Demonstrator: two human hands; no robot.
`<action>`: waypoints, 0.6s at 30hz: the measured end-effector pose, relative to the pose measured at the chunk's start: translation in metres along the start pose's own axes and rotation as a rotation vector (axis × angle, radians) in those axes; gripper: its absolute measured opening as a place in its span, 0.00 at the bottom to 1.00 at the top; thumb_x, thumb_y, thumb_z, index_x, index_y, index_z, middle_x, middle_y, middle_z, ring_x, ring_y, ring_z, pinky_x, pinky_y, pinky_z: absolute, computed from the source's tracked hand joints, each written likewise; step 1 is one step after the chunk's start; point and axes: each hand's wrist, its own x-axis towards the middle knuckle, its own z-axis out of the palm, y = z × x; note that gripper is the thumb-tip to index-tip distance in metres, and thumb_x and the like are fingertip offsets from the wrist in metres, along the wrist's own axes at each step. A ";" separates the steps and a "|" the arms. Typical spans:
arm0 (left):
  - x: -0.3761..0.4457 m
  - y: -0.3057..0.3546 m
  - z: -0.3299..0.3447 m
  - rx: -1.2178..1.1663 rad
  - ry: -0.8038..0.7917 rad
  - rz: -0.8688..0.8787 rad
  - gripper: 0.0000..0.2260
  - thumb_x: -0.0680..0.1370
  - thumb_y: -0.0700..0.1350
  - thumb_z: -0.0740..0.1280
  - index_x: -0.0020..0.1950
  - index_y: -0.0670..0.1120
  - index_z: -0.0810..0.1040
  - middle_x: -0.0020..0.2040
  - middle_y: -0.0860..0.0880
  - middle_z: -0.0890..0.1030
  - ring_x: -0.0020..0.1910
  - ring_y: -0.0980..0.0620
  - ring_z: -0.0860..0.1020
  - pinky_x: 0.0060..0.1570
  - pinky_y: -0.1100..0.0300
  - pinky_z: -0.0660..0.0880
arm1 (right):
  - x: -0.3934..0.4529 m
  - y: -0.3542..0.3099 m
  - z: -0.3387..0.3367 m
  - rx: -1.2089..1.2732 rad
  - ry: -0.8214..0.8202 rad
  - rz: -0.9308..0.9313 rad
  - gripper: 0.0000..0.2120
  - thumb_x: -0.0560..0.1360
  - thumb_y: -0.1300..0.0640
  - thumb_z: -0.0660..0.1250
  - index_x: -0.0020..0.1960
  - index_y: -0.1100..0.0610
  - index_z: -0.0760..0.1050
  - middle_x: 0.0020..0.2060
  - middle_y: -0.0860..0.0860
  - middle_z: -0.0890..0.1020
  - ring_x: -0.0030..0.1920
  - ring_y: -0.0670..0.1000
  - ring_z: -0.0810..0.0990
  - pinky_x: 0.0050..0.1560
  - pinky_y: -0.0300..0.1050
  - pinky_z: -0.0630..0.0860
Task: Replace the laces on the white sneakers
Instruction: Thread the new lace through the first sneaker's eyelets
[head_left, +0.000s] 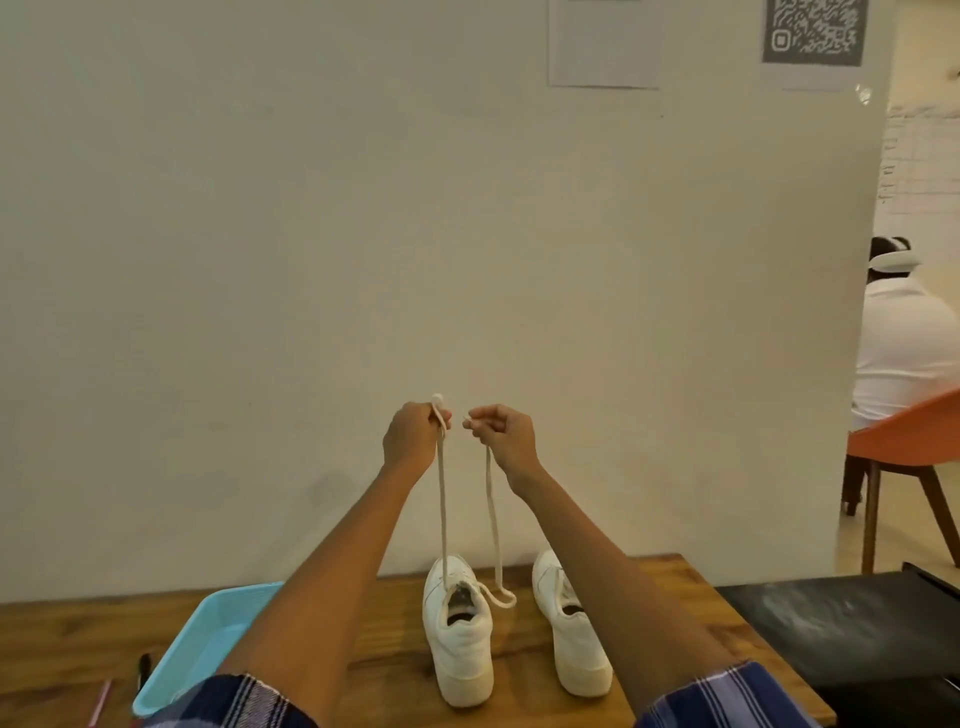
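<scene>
Both ends of the lace (442, 499) are pinched high, one in our left hand (410, 436), one in our right hand (503, 435). We should level them (equal lengths matter) before threading on. Below our grip, the left sneaker (457, 631) sits on the wooden table (78, 639), its partner (569, 623) just beside.

One head-worn camera looks forward and slightly down over a wooden table (670, 574) toward a near wall (260, 260).
</scene>
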 end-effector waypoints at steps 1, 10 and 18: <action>0.003 0.007 -0.004 -0.086 0.047 -0.007 0.13 0.80 0.41 0.59 0.44 0.45 0.83 0.49 0.49 0.80 0.47 0.46 0.79 0.41 0.57 0.72 | 0.004 -0.007 0.000 -0.002 0.036 -0.033 0.05 0.73 0.69 0.68 0.45 0.61 0.78 0.43 0.60 0.83 0.44 0.51 0.83 0.46 0.35 0.77; 0.020 0.055 -0.012 -0.738 0.014 -0.270 0.11 0.83 0.47 0.52 0.52 0.44 0.71 0.49 0.46 0.76 0.45 0.49 0.76 0.41 0.57 0.73 | 0.029 -0.072 0.006 0.039 0.090 -0.122 0.06 0.72 0.65 0.72 0.48 0.63 0.80 0.35 0.51 0.81 0.34 0.43 0.79 0.38 0.32 0.76; 0.034 0.077 -0.034 -0.756 0.133 -0.144 0.08 0.80 0.39 0.62 0.45 0.41 0.79 0.40 0.45 0.81 0.34 0.52 0.79 0.40 0.61 0.78 | 0.039 -0.101 0.010 0.156 0.102 -0.152 0.06 0.71 0.65 0.72 0.48 0.62 0.78 0.40 0.55 0.83 0.39 0.46 0.82 0.40 0.32 0.76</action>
